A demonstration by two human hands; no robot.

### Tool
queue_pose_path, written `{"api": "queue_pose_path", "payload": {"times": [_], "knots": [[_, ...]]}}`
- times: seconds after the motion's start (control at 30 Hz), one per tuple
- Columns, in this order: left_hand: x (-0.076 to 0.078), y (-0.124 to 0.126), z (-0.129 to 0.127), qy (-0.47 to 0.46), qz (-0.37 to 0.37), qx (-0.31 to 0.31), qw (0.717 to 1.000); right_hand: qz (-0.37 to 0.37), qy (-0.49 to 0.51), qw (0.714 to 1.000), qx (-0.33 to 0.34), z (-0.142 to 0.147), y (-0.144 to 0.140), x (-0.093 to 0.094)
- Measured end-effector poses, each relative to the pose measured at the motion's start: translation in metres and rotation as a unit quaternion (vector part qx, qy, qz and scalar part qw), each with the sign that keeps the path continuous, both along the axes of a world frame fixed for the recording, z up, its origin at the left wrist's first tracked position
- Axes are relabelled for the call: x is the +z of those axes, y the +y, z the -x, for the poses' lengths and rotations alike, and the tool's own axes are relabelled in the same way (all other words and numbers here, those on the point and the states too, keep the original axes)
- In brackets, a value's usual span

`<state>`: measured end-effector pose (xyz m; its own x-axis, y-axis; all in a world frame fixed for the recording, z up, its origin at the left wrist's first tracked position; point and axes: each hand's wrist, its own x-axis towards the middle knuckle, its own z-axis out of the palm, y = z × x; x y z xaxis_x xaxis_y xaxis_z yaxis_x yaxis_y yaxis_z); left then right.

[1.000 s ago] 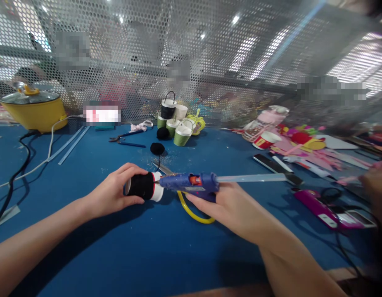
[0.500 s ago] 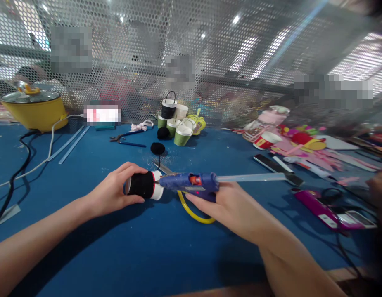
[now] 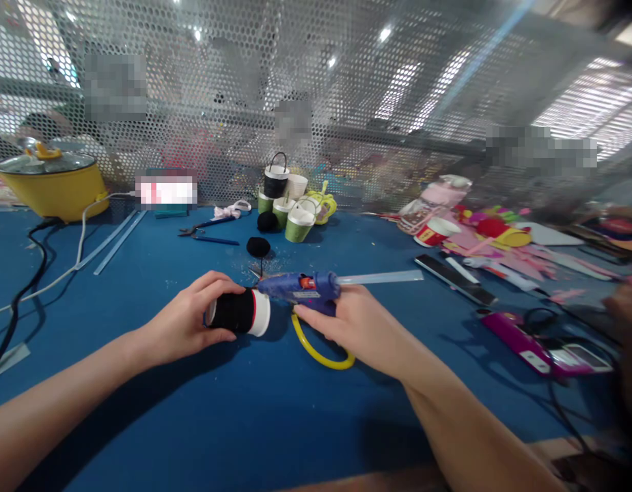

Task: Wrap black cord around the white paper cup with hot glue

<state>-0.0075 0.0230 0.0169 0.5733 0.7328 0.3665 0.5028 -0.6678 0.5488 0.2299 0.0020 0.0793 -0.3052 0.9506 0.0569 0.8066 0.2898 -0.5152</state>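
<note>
Head view:
Left hand (image 3: 185, 326): fingers wrapped around a black-wrapped cup (image 3: 238, 311), lying on its side mid-worktop.
Right hand (image 3: 346, 321): fingers closed around the glue gun (image 3: 303, 288), nozzle at the cup's rim.
Risk: hot glue may likely drip onto fingers if the nozzle slips.

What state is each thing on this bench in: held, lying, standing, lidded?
Cup: on its side, held by left hand.
Glue gun: held by right hand, nozzle at the cup's rim, stick loaded.
Pot: lidded, standing.
Green cups: clustered, one tilted.
Pliers: lying flat.
</note>
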Motion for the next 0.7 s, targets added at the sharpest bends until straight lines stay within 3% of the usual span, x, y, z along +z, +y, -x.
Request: {"api": "queue_pose_path", "payload": {"times": [0.13,0.27,0.53,0.63,0.7], "knots": [[-0.001,0.0,0.0,0.005,-0.012,0.008,1.0,0.052,0.087,0.993,-0.061,-0.003,0.012,-0.004],[-0.003,-0.001,-0.001,0.019,-0.043,0.01,0.999,-0.031,0.174,0.977,-0.122,-0.017,0.039,-0.015],[0.002,-0.005,-0.002,0.001,-0.122,0.003,0.993,-0.01,-0.04,0.978,-0.204,-0.04,0.09,-0.052],[0.002,-0.006,-0.002,-0.006,-0.143,-0.004,0.99,-0.052,-0.084,0.969,-0.226,-0.037,0.09,-0.053],[0.002,-0.007,-0.002,-0.007,-0.155,-0.013,0.988,-0.084,-0.088,0.973,-0.198,-0.028,0.082,-0.046]]}}
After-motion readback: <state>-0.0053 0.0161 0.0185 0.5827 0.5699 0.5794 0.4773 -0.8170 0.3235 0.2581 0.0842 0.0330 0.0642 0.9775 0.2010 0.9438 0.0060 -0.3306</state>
